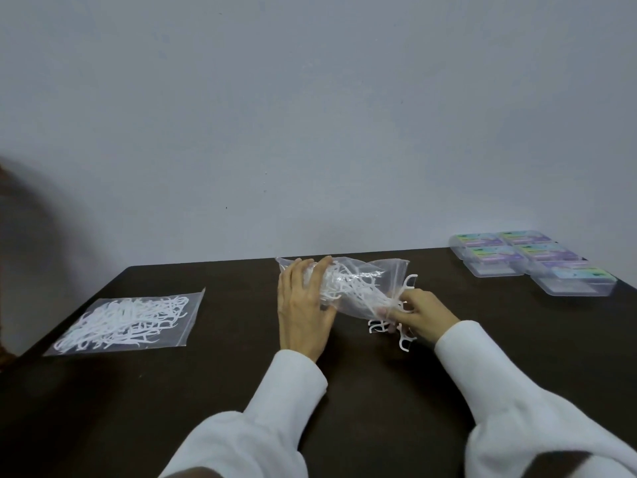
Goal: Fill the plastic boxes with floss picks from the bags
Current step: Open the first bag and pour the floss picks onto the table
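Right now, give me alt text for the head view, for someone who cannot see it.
Over a dark table, the left hand holds a clear bag while the right hand pulls floss picks from its mouth. A second bag lies left; closed plastic boxes sit far right.

The plastic boxes carry coloured lid labels; their print is too blurred to read.

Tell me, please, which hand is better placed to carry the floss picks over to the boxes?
Probably the right hand: it already pinches floss picks at the bag mouth, nearer the boxes; the left hand holds the bag.
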